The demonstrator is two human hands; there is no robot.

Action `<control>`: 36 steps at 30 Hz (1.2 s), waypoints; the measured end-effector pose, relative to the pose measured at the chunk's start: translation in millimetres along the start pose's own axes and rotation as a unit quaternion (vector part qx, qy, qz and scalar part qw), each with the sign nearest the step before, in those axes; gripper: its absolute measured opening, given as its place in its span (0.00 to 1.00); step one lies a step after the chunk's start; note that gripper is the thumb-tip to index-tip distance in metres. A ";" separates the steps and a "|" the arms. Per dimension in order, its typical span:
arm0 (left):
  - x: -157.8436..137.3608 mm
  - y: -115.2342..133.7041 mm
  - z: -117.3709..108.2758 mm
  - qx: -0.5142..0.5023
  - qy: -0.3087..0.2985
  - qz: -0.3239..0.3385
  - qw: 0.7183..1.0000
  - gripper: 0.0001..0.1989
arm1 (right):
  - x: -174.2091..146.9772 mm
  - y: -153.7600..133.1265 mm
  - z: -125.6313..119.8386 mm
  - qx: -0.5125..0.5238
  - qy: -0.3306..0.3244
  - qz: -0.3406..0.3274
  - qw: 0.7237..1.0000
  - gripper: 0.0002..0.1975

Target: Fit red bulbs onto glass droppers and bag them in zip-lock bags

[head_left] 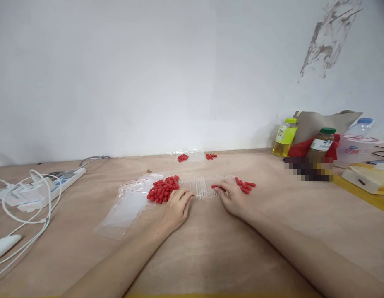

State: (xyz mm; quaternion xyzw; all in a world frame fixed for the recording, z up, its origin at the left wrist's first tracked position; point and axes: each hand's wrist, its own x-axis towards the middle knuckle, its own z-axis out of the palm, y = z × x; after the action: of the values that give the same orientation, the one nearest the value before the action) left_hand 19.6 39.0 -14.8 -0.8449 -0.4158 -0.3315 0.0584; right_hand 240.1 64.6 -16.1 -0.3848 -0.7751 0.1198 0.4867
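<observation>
My left hand (pixel 177 207) is closed, its fingertips pinching one end of a thin clear glass tube (pixel 198 195) that points right. My right hand (pixel 231 198) pinches a red rubber dropper bulb (pixel 214 186) between thumb and fingers. Between and behind the hands lies a row of clear glass tubes (pixel 196 183), side by side. Just beyond the left hand is a heap of red bulbs (pixel 162 190). To the right of the right hand lie several more red bulbs (pixel 248 184); their inner ends are partly covered by other things.
Clear plastic bags (pixel 122 211) lie at left. A bag with red bulbs (pixel 182 157) rests by the wall. A power strip (pixel 57 188) with white cables stands left. At right are a yellow-capped bottle (pixel 284 138), a green-capped bottle (pixel 321 145) and a pink-and-white tub (pixel 355 149).
</observation>
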 end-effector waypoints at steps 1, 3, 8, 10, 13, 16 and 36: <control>0.5 0.3 -0.4 0.002 -0.004 0.000 1.000 0.11 | -2.6 -6.2 3.8 0.008 -0.020 -0.018 1.000 0.10; 1.6 0.2 -0.9 -0.002 -0.012 0.001 1.000 0.10 | -6.3 -14.0 8.9 0.018 -0.045 -0.037 0.998 0.10; 3.0 -0.9 -0.6 -0.009 -0.018 0.004 1.000 0.10 | -8.8 -15.7 11.7 0.004 -0.068 -0.043 0.997 0.09; 2.8 -1.8 0.1 -0.012 -0.022 0.009 1.000 0.11 | -8.9 -14.8 11.6 0.005 -0.072 -0.046 0.996 0.08; 1.9 -4.1 1.6 -0.019 -0.021 0.024 0.999 0.11 | -8.9 -14.8 11.5 0.018 -0.079 -0.049 0.996 0.08; 0.4 -6.1 2.6 -0.032 -0.019 0.042 0.998 0.12 | -8.6 -16.9 10.6 0.029 -0.090 -0.051 0.994 0.09; 2.6 -7.0 1.9 -0.061 -0.014 0.123 0.990 0.18 | -11.6 -4.5 15.2 0.044 -0.076 -0.101 0.991 0.08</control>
State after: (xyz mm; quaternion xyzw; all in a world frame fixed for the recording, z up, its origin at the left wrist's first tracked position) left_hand 16.5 45.9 -15.9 -0.8963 -0.2884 -0.3344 0.0412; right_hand 227.7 56.1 -28.8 -0.2723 -0.8386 0.1332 0.4526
